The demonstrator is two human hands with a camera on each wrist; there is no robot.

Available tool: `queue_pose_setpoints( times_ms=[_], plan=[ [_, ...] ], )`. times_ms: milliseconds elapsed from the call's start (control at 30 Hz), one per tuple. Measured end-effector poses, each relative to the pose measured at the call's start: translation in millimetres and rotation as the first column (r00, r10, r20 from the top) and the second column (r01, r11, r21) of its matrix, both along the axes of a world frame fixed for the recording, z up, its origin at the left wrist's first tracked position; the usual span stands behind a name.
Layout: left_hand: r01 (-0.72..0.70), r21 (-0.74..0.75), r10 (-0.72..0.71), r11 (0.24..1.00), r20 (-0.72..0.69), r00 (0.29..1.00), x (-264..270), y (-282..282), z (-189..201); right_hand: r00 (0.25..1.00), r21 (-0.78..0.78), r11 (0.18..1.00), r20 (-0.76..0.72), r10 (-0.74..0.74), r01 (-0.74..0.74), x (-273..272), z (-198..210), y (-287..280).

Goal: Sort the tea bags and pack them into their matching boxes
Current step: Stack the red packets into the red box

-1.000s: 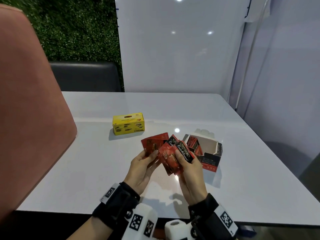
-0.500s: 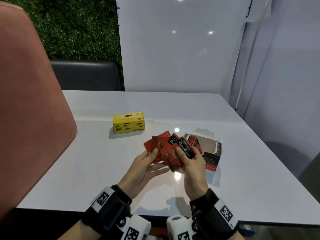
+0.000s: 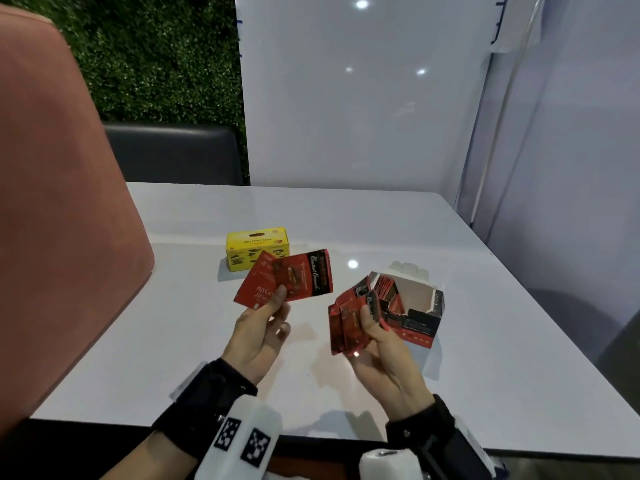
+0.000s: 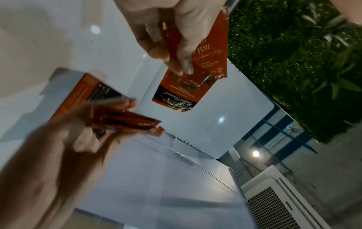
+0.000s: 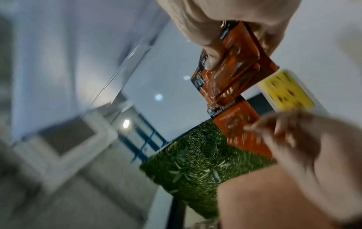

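Note:
My left hand pinches two red tea bag sachets between thumb and fingers, held up in front of the yellow tea box; the same sachets show in the left wrist view. My right hand grips a fanned bundle of several red sachets beside the open red and black tea box, which has more red sachets inside. In the right wrist view the bundle sits under my thumb, with the yellow box behind.
A white table carries both boxes. A pink chair back rises at the left, a dark seat stands beyond the far edge, and a white panel and glass wall close off the back and right.
My hands have drawn apart. The left hand pulled two sachets away to the left and up; the right hand kept the rest of the bundle and moved right, toward the red box.

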State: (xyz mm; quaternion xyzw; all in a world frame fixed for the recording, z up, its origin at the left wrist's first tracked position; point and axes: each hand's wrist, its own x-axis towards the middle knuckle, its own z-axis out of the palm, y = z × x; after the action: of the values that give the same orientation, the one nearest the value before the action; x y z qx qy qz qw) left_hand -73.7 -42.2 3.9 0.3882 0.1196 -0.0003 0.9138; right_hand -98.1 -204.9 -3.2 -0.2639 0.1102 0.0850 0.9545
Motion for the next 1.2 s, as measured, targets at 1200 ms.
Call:
queue_pose_setpoints(
  times_ms=[1200],
  plan=[
    [0.461, 0.023, -0.460, 0.887, -0.030, 0.887, -5, 1, -11, 0.881, -0.977, 0.150, 0.204, 0.428, 0.153, 16, 13, 15]
  ],
)
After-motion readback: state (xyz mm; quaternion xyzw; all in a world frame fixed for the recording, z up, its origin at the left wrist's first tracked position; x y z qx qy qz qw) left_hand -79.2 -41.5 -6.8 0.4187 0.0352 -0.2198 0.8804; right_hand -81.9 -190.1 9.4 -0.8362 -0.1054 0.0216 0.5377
